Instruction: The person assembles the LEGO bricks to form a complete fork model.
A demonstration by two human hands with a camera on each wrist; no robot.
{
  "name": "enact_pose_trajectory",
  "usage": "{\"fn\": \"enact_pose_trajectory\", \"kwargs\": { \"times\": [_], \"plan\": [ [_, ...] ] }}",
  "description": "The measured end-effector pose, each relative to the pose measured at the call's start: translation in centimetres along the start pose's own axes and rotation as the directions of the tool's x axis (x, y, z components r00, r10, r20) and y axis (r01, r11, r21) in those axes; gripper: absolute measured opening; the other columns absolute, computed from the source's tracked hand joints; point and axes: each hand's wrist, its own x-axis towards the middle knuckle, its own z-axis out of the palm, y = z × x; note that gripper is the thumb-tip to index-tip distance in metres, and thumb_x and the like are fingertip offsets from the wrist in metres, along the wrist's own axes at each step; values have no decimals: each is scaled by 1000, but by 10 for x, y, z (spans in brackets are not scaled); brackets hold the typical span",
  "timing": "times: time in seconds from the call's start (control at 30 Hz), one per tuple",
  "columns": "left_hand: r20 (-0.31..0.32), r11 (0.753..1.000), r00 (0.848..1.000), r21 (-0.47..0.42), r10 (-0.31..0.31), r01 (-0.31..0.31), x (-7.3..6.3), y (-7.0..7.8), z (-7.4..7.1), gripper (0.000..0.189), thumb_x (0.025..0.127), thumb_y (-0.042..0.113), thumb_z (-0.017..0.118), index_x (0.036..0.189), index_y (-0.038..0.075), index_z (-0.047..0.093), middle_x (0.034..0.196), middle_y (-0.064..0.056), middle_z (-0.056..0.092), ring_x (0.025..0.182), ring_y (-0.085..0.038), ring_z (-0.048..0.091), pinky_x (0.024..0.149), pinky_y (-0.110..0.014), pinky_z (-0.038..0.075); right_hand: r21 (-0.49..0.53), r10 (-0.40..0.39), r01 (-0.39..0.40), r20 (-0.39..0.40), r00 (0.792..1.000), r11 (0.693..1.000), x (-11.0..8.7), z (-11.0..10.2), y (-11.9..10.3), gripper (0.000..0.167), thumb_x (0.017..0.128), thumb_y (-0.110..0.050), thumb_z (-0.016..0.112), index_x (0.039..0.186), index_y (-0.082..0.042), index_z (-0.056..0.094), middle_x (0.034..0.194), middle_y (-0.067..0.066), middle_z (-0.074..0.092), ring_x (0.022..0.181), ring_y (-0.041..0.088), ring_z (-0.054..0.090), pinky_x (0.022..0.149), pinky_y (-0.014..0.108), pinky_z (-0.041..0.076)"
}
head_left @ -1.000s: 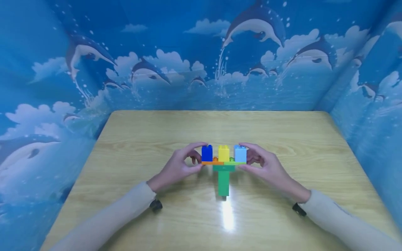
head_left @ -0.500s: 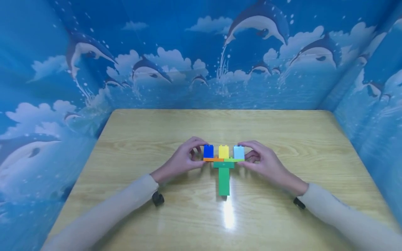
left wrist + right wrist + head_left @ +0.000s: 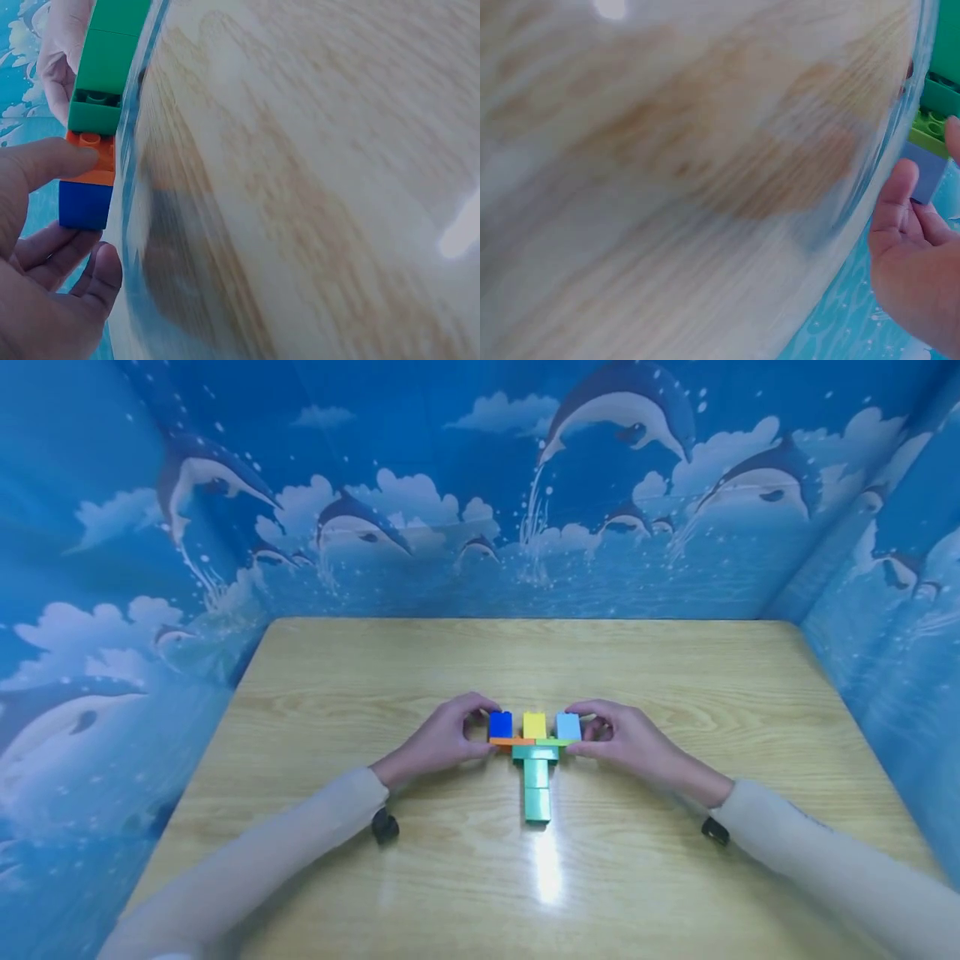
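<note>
A T-shaped toy building block structure lies between the hands, over the middle of the table. Its stem is green bricks point(image 3: 537, 785) under a green crosspiece point(image 3: 535, 752). An orange plate point(image 3: 96, 174) and a lime plate point(image 3: 928, 136) rest across that, topped by a dark blue block point(image 3: 501, 725), a yellow block point(image 3: 534, 725) and a light blue block point(image 3: 567, 726). My left hand point(image 3: 447, 735) pinches the blue end, thumb on the orange plate and fingertips at the block's top. At the opposite end my right hand point(image 3: 630, 739) pinches the light blue block and lime plate likewise.
The wood-grain table point(image 3: 360, 668) has a glossy surface with a bright reflection below the stem. A blue curtain point(image 3: 420, 577) printed with dolphins stands behind and at both sides. A black wrist device point(image 3: 386, 826) shows at the left sleeve.
The structure has tipped and sunk slightly, appearing smaller, with the seam between stem bricks now showing. Both hands have moved with it, still gripping its ends. The head view has shifted a little.
</note>
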Motion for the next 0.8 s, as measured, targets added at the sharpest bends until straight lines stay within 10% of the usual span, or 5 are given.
{"fn": "enact_pose_trajectory", "kwargs": {
  "times": [0.6, 0.8],
  "plan": [
    [51, 996, 996, 60, -71, 67, 3, 0, 9, 57, 89, 16, 93, 139, 8, 66, 128, -2, 68, 113, -18, 62, 101, -35, 55, -6, 36, -35, 69, 997, 999, 1, 0, 7, 63, 91, -17, 91, 144, 2, 64, 93, 2, 70, 86, 23, 68, 75, 29, 60],
    [99, 986, 992, 157, -74, 58, -10, 4, -2, 76, 91, 31, 91, 154, 7, 56, 149, -7, 60, 134, -23, 56, 116, -42, 47, -62, 20, -12, 146, 989, 998, -4, -9, 4, 71, 96, -21, 87, 152, 5, 54, 126, 14, 70, 96, 20, 67, 85, 34, 60]
  ]
}}
